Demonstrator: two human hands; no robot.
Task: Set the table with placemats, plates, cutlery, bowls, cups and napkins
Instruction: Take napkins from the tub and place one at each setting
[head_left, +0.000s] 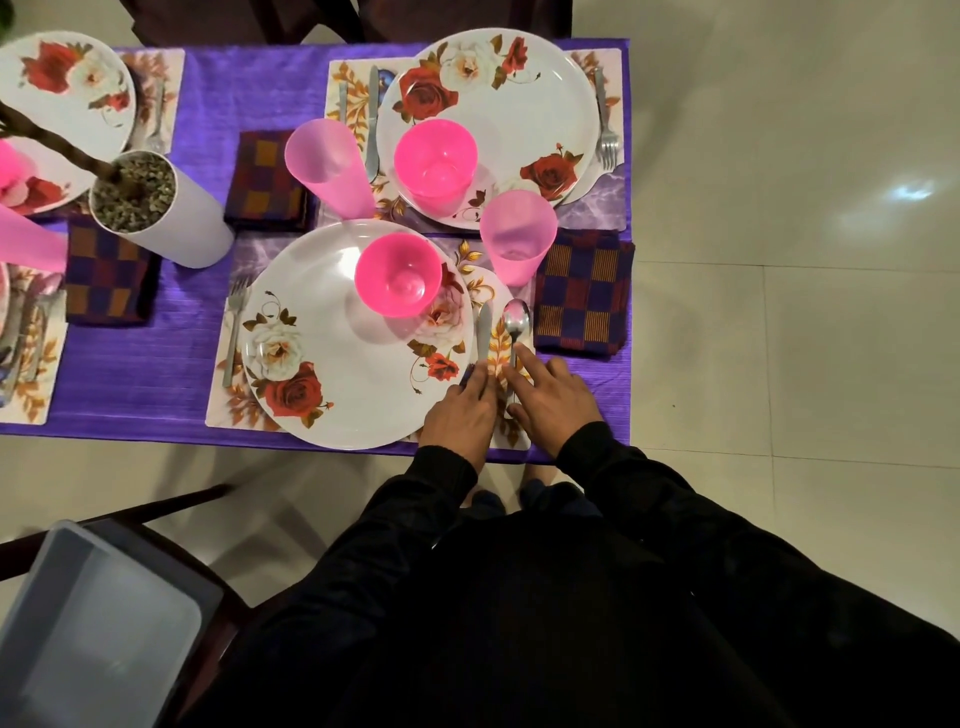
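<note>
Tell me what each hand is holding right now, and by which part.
Nothing is gripped. The left hand rests straight fingers on the knife handle; the right hand touches the spoon handle.

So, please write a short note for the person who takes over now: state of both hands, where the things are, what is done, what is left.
Left hand: straight fingers rest on the knife handle.
Right hand: straight fingers rest on the spoon handle.
Near setting: plate on placemat, pink bowl on the plate, fork at its left, cup and napkin at right.
Done: the near setting looks complete.
Left: probably only straightening the knife and spoon.
</note>
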